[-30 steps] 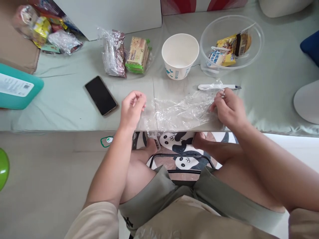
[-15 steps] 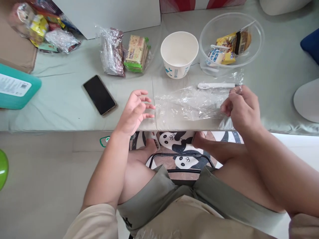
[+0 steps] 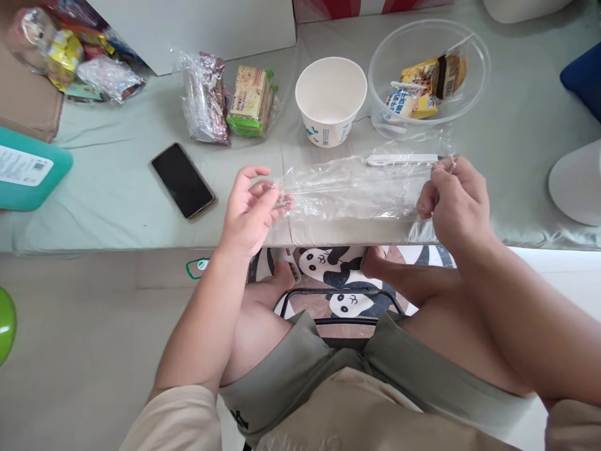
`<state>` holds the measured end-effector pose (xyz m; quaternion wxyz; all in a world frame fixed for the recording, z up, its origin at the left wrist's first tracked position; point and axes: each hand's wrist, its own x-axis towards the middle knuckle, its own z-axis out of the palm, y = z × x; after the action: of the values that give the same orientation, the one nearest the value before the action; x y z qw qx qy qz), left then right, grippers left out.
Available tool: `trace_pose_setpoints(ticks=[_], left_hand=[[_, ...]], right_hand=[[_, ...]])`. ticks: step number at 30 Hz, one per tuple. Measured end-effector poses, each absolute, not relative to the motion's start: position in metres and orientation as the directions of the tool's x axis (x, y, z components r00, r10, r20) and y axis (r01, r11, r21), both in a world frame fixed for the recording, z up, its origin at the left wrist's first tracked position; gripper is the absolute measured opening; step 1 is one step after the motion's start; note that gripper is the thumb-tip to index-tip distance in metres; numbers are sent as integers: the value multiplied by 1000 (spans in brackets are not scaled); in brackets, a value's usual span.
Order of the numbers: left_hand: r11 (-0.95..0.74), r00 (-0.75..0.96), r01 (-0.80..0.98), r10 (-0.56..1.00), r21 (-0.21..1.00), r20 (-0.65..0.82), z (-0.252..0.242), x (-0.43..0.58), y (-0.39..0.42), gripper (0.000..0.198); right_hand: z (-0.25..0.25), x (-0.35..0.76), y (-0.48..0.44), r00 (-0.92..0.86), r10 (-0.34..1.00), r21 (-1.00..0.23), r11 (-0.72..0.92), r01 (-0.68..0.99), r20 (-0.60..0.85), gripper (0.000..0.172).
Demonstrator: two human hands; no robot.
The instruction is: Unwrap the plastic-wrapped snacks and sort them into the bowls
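Note:
A crinkled clear plastic bag (image 3: 347, 191) stretches between my two hands, just above the front of the cloth-covered surface. At its left end my left hand (image 3: 253, 210) pinches the film between thumb and fingers. My right hand (image 3: 455, 197) is closed on the other end, its fingertips partly hidden. A white pen-like tool (image 3: 401, 160) lies along the bag's far edge, close to my right fingers. Beyond the bag stands an empty white paper bowl (image 3: 328, 100). To its right, a clear plastic tub (image 3: 476, 103) holds several small snack packets (image 3: 417, 94).
A phone (image 3: 183, 180) lies left of my left hand. Behind it are a brown-wrapped packet (image 3: 206, 100) and a green-and-cream biscuit pack (image 3: 251, 100). A teal container (image 3: 32, 169) and a cardboard box (image 3: 28, 106) with snacks occupy the left; a white rounded object (image 3: 577, 181) stands at right.
My left hand has closed from spread fingers onto the bag's left end. The film is now lifted and drawn straighter between both hands. The right hand keeps its hold.

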<state>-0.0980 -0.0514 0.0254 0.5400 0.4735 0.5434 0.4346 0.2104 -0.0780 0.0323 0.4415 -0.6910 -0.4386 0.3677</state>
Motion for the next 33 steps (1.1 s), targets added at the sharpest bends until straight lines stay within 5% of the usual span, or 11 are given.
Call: trace_pose_setpoints(ticks=[3,8,10,16,21,27,33], left_hand=[[238,64,-1,969,971,-238,29,-102,-47,52],[328,420,54,849,943,-319,27,-119,-49,120],[338,507,123,787,933,-352,28,-124,-53,126],[353,575,277,684,894,-449,43,-138,-57,101],[396,670,341,534,853,-516,46,-152,-51,101],[395,448,295,747,870,-491,33,-141,-49,73],[178,323,352,898,919,-298,20,-121,-47,31]], right_hand=[[30,208,-77,322,938,-946,-215,242,-131,18],[32,205,-75,349,926,-951,-227,208,-144,19],[35,204,-75,369,913,-945,-260,200,-174,17],[40,206,-76,201,908,-870,-412,269,-368,15],[41,211,-80,-18,882,-709,-366,603,-470,16],[38,220,-84,-117,898,-611,-189,769,-425,16],[43,222,-86,-60,940,-545,-141,827,-335,30]])
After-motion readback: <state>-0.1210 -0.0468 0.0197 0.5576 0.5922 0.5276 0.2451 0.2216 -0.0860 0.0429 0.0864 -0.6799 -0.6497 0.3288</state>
